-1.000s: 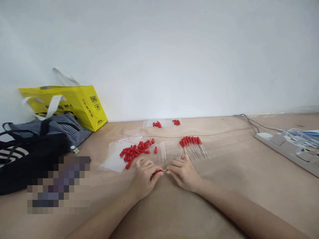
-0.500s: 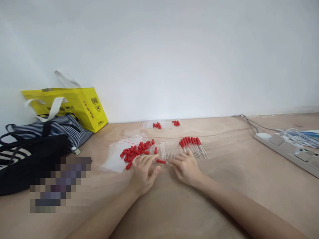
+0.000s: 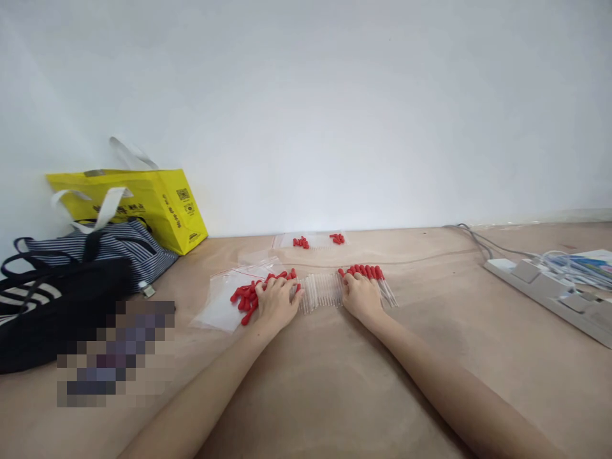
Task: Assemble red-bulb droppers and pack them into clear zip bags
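Observation:
My left hand [image 3: 278,305] is at the right end of a pile of red rubber bulbs [image 3: 246,294] on a clear zip bag [image 3: 217,309]. Its thumb and forefinger close around one red bulb [image 3: 299,288] beside the bare glass tubes [image 3: 321,290], which lie side by side in a row. Curled over the left end of a row of droppers [image 3: 388,293], my right hand [image 3: 362,297] covers their stems. A dropper's red bulb [image 3: 341,272] shows just beyond its fingers, which seem closed on that dropper; its stem is hidden.
Farther back, another clear bag [image 3: 318,240] has two small groups of red bulbs. At left are a yellow shopping bag [image 3: 162,210], a striped bag [image 3: 153,255], a black bag [image 3: 95,287] and a small bottle [image 3: 147,290]. A power strip [image 3: 540,290] with cables lies right.
The bulb and tube between my hands have moved from the front to the left end of the dropper row with my right hand. My left hand has shifted to the loose bulb by the tubes.

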`<action>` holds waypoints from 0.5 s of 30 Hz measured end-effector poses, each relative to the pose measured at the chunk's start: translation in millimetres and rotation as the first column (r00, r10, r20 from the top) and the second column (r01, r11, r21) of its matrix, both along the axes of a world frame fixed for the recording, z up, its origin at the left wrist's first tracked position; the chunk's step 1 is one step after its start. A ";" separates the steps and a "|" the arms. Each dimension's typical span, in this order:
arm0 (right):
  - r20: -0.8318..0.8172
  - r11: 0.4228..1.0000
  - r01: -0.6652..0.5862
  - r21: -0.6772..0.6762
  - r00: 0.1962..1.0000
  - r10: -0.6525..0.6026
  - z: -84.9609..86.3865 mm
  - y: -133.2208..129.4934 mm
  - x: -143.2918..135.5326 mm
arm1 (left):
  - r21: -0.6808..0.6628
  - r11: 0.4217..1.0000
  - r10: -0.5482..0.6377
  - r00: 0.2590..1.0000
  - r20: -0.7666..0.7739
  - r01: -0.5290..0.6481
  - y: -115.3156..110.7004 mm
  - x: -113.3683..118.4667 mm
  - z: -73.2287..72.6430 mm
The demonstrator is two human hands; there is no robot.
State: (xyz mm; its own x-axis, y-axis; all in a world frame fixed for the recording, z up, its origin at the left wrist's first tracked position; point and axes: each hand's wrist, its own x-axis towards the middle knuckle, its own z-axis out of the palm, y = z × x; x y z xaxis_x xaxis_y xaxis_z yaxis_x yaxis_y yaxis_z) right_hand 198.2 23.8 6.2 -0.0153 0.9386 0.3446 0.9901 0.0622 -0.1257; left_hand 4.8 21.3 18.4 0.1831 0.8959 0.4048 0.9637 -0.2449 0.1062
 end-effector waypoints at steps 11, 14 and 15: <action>0.015 0.984 0.105 -0.147 0.995 -0.103 6.3 -1.1 -4.7 | 0.022 1.000 0.001 1.000 -0.026 -0.001 8.5 13.8 0.4; 0.014 0.971 0.140 -0.196 0.990 -0.140 9.3 2.6 -7.5 | 0.058 0.998 -0.002 1.000 -0.014 0.003 -0.5 12.7 2.3; 0.013 0.967 0.146 -0.207 0.989 -0.146 9.9 4.2 -8.2 | 0.070 0.997 -0.022 1.000 -0.012 0.023 -5.7 10.8 2.4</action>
